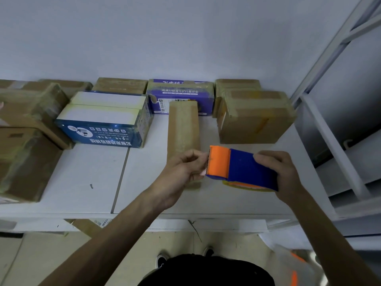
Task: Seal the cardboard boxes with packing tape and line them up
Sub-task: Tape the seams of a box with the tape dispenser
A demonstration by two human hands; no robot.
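Note:
A long narrow cardboard box (pixel 183 129) lies lengthwise on the white table (pixel 86 178), its near end under my hands. My right hand (pixel 276 172) grips a blue and orange tape dispenser (pixel 241 169) held just above the table to the right of that box. My left hand (pixel 183 168) pinches the tape end at the dispenser's orange toothed edge. A yellowish tape roll (pixel 247 186) shows beneath the dispenser body.
Taped boxes stand along the back: a blue box with white top (pixel 107 120), a purple box (pixel 181 98), brown boxes at the right (pixel 255 118) and left (pixel 26 141). A white metal shelf frame (pixel 334 129) rises on the right.

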